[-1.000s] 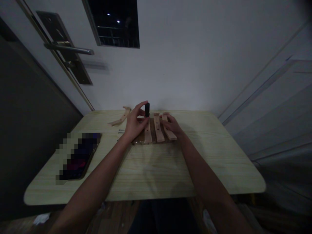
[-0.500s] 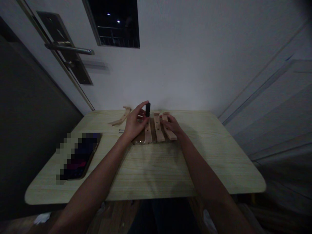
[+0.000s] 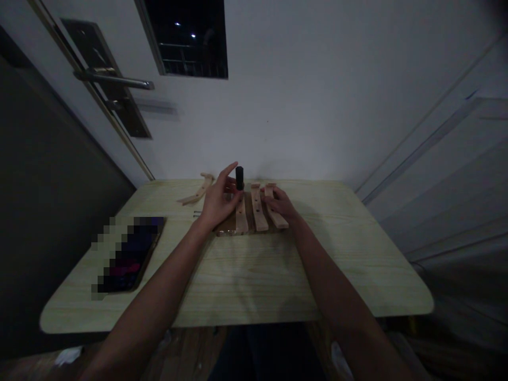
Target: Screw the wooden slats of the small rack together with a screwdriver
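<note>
A short black-handled screwdriver (image 3: pixel 239 178) stands upright over the leftmost of three curved wooden strips with holes, its lower end hidden by my fingers. My left hand (image 3: pixel 220 200) closes thumb and fingers around the tool's base, while the index finger points up beside the handle. Beneath lies a brown board (image 3: pixel 227 231) with a shiny, clear wrapping, carrying the left wooden strip (image 3: pixel 241 218), the middle strip (image 3: pixel 257 209) and the slanted right strip (image 3: pixel 277 216). Around the right strip's upper part, my right hand (image 3: pixel 281 202) is closed.
Another curved wooden strip (image 3: pixel 198 193) lies on the table (image 3: pixel 246 286) at the back left. Some thin screws (image 3: pixel 197 214) are left of the board. A phone (image 3: pixel 135 259) lies at the left. A white door with a metal handle (image 3: pixel 115 79) rises behind the table.
The black handle has turned and shifted slightly left. My left index finger has moved off its top to the left side. My right hand looks unmoved.
</note>
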A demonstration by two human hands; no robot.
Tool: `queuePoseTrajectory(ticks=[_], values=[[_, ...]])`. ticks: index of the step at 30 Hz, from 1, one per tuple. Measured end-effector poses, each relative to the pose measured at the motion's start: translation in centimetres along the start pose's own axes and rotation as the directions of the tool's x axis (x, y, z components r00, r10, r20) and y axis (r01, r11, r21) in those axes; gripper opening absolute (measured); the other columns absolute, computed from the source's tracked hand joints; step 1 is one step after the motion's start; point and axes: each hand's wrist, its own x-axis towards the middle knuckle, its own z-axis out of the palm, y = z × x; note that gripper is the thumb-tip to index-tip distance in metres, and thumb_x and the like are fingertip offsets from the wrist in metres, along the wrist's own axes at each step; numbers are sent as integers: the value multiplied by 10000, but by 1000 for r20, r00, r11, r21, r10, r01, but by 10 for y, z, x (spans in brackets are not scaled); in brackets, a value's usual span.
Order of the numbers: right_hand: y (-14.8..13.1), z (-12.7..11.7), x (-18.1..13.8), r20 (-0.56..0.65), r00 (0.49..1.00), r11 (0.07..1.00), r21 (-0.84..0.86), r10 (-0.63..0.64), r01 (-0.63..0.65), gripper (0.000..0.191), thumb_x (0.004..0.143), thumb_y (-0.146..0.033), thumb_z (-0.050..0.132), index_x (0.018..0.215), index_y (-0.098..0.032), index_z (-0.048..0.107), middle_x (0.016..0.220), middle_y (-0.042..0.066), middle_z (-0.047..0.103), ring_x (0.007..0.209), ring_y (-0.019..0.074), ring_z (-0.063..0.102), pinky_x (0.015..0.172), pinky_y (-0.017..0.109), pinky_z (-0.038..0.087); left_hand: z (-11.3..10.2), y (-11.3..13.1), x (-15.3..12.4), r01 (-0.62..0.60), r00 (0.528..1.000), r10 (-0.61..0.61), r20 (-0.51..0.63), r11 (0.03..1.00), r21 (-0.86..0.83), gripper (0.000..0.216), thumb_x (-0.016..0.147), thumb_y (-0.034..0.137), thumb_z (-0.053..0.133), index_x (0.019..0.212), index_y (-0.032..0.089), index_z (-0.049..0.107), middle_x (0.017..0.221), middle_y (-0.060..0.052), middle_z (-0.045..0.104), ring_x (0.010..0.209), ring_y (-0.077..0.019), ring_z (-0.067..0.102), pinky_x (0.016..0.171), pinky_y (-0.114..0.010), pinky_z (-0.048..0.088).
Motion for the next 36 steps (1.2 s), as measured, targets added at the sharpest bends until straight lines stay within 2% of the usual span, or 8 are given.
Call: queuePoseTrajectory(ticks=[4, 11, 22, 27, 31, 36], values=[[1, 1, 0, -13, 1000, 1000, 8, 15, -15, 339, 672, -412, 660, 916, -181, 609, 882, 66, 678, 820, 205, 629, 712, 342, 530, 1, -5, -1, -4, 1000, 5, 26, 1000, -26, 718, 765, 140, 641, 1383, 250, 292, 987, -29, 633, 727, -105, 624, 696, -258, 560], [1, 2, 0, -24, 1000, 1000, 28, -12, 12, 308, 665, -429, 677, 868, -210, 601, 826, 34, 664, 764, 183, 610, 669, 317, 517, 2, -5, -1, -44, 999, 44, 14, 999, 12, 645, 760, 116, 626, 1330, 257, 358, 1096, -50, 586, 725, -81, 614, 695, -241, 546], [-1, 3, -1, -45, 999, 999, 33, 27, -26, 310, 654, -417, 677, 849, -188, 600, 844, 59, 663, 802, 200, 614, 683, 329, 518, 0, 2, 0, -55, 998, 54, 26, 998, 20, 636, 790, 121, 587, 1371, 244, 359, 970, -25, 620, 778, -114, 625, 717, -245, 564], [0, 3, -1, -35, 999, 997, 71, 1, 1, 354, 634, -443, 694, 872, -198, 599, 842, 49, 668, 775, 189, 607, 675, 323, 521, 0, 3, 0, -80, 995, 80, 59, 997, 6, 634, 800, 88, 560, 1380, 252, 365, 1022, -44, 637, 842, -130, 643, 762, -266, 571], [-1, 2, -1, -25, 1000, 998, 68, -8, 9, 369, 623, -473, 702, 855, -204, 601, 835, 50, 673, 761, 195, 615, 672, 333, 523, 1, 4, -1, -51, 995, 55, 86, 998, -41, 640, 812, 69, 542, 1390, 272, 360, 1027, -46, 650, 872, -137, 651, 787, -279, 574], [-2, 3, -1, -29, 1000, 998, 56, 6, -5, 378, 620, -491, 693, 852, -210, 593, 815, 48, 662, 736, 189, 604, 651, 323, 508, 3, 5, -2, -23, 996, 29, 79, 997, -74, 661, 817, 60, 529, 1406, 284, 330, 1030, -50, 653, 830, -125, 637, 770, -272, 578]])
